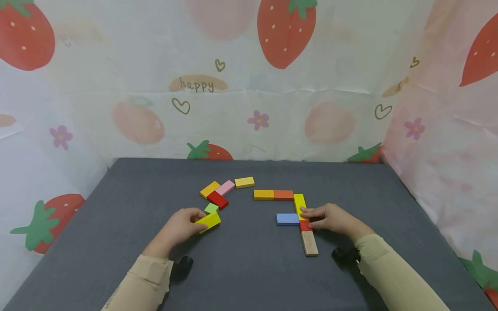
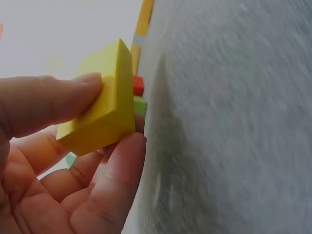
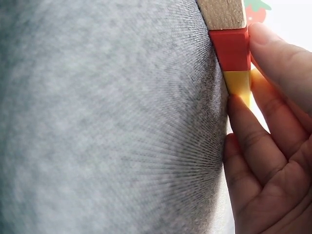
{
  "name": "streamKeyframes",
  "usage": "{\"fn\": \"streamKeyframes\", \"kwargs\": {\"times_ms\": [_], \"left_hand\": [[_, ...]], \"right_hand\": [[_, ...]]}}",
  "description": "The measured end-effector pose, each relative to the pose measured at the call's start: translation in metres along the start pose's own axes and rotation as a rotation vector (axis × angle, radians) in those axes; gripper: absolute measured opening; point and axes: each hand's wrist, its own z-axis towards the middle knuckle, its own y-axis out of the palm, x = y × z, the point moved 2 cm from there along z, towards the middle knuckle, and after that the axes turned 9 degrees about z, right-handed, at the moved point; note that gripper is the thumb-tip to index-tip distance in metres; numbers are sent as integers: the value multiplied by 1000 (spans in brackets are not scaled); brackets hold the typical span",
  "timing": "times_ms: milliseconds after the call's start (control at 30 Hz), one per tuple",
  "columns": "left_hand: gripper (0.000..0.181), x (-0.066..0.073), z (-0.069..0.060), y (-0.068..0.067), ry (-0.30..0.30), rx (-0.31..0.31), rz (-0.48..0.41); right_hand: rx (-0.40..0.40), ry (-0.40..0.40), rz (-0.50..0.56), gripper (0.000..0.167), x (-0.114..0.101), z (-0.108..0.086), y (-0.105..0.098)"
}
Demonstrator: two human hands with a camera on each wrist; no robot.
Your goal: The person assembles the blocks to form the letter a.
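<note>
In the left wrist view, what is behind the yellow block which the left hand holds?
Behind the yellow block, a red block and a green block show partly, with orange-yellow pieces farther back. Whatever else it covers cannot be seen.

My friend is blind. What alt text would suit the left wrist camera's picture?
A person's bare left hand has a rectangular yellow block in its grip, seen close up. Partly hidden behind it are a red block and a green block; a textured grey surface fills the right side.
</note>
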Motion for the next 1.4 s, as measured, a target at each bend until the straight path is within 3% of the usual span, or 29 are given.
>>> {"fn": "streamKeyframes", "kwargs": {"times_ms": [233, 600, 1100, 1400], "left_hand": [[24, 12, 6, 1, 37, -1, -62], [21, 46, 24, 13, 120, -9, -113], [17, 89, 49, 45, 202, -188, -31], [15, 102, 57, 59, 190, -248, 14]], "right_hand": [[2, 2, -12, 46, 0, 1, 0], [-19, -6, -7, 45, -4, 0, 0], [-8, 11, 9, 43, -1, 0, 0], [-16, -18, 17, 41, 0, 0, -1]]}}
